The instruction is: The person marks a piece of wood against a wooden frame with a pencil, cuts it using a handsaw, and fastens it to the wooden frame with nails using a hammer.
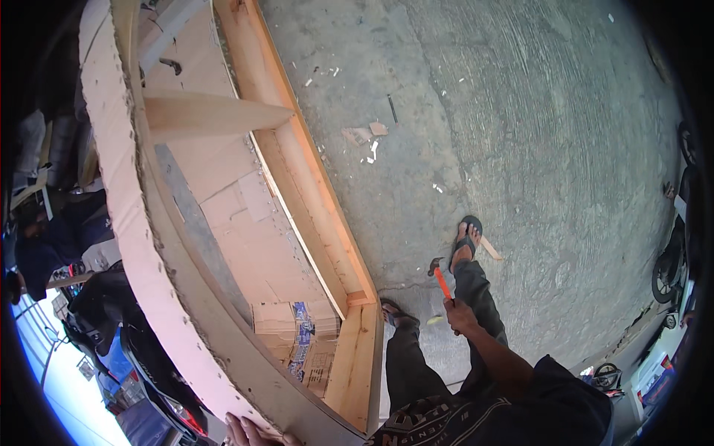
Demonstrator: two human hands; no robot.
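My right hand (460,318) is closed round the orange handle of a claw hammer (441,279), held above the floor in front of my legs. My left hand (253,432), partly cut off by the lower edge, grips the curved pale top board (178,290) of a wooden frame (320,193). The frame is built of planks with a crosspiece (216,115). Flat cardboard sheets (230,260) show inside it, and a small dark object (171,65) is near its upper part.
Concrete floor (550,134) stretches right of the frame, with scraps (357,135), a thin dark rod (393,108) and a wood offcut (492,249) beside my sandalled foot. A black motorbike (126,346) stands at the left behind the frame; wheeled vehicles (662,275) line the right edge.
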